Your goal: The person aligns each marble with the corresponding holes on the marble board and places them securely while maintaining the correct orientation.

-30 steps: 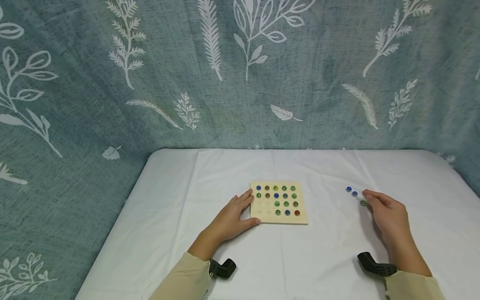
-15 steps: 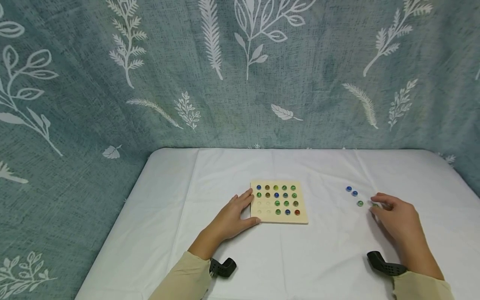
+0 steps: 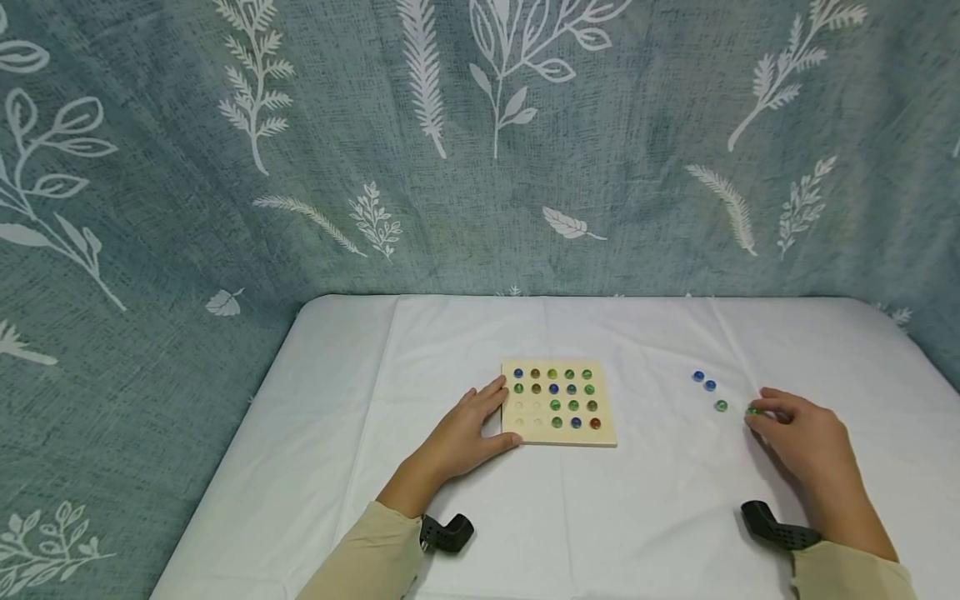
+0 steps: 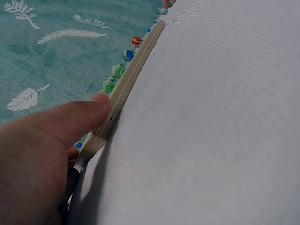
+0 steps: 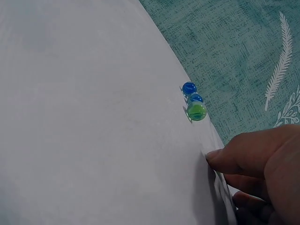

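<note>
My left hand (image 3: 467, 435) rests on the left side of a pale wooden board (image 3: 608, 437), fingers stretched along its left edge and thumb at the near corner. In the left wrist view, the thumb lies against the board's side (image 4: 133, 75). Glass marbles sit in rows on the board, with several bare hollows (image 3: 537, 422) at its near left. Over on the right, my right hand (image 3: 810, 442) pinches a green marble (image 3: 752, 411) between thumb and forefinger. That marble is hidden behind the thumb in the right wrist view.
Left of the right hand, a green marble (image 3: 722, 406) and two blue marbles, one (image 3: 698, 377) farther back, lie on the white cloth (image 3: 645, 500). A blue-green leaf-patterned curtain (image 3: 637, 167) hangs behind the table. Each wrist wears a black camera mount (image 3: 447, 533).
My right hand has moved right, off the green marble it was touching, to another green marble. The first one lies on the cloth. The left hand stays on the board.
</note>
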Motion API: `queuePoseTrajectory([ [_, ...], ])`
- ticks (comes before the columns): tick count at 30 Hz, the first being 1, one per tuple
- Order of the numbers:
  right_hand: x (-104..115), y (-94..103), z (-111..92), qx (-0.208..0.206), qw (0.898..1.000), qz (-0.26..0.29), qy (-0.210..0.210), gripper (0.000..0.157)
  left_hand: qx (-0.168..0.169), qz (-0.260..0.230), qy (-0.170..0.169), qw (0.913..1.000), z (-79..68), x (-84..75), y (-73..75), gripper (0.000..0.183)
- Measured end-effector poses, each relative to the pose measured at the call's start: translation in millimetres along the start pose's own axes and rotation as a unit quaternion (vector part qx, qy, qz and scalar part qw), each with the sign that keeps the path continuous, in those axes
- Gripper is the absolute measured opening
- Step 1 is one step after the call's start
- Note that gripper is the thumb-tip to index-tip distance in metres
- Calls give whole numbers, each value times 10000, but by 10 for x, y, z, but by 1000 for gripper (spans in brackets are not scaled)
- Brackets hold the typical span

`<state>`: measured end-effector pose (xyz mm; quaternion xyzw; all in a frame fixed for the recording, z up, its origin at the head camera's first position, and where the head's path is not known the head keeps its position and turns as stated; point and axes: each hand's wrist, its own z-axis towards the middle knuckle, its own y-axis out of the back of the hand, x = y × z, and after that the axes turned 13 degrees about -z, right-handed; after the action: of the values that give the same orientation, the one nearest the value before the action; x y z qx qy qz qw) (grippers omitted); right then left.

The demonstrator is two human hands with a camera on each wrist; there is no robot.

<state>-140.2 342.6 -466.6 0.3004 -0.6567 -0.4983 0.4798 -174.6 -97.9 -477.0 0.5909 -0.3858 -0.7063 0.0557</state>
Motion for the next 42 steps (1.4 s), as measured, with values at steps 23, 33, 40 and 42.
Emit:
queuePoseTrajectory([
  [23,29,-14,-9,-158,9996,166,-172,44,35,12,65,10000,6,21,-2,81],
  [33,374,81,-173,-305,9943,1024,-66,55,45,-1,62,10000,6,2,-2,80],
  [40,960,-27,-338,-151,9860,1260,1078,45,23,109,-11,9999,3,8,-5,80],
  [42,1112,-91,-371,-17,9835,1366,1185,42,12,79,30,10000,-2,10,-7,80],
])
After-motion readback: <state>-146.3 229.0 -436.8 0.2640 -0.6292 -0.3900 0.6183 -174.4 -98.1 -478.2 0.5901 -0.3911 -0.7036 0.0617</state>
